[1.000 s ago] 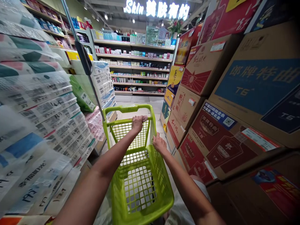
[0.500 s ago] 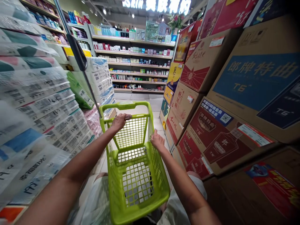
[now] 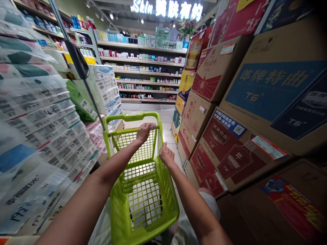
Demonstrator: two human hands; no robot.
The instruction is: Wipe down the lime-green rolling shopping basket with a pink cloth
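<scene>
The green basket [image 3: 167,194] stands in the middle of the aisle, right in front of the person. The left hand [image 3: 143,132] is curled shut at the bar on its far side, pinching a small pale wad [image 3: 152,127]; I cannot tell what the wad is. The right hand [image 3: 167,154] has its fingers bent and closed over the basket's right edge.

There is a thin strip of floor [image 3: 166,115] between the basket and the big boxes [image 3: 230,153] on the right. On the left, stacks of plastic-wrapped packs [image 3: 51,115] come near the basket too. More open floor lies ahead, up to the shelves [image 3: 140,60] full of little boxes and bottles.

The basket has a grid of holes in its bottom, and pale and dark patches show through them. A metal pole [image 3: 93,97] with a black handle [image 3: 78,61] leans up and left from its far left corner.
</scene>
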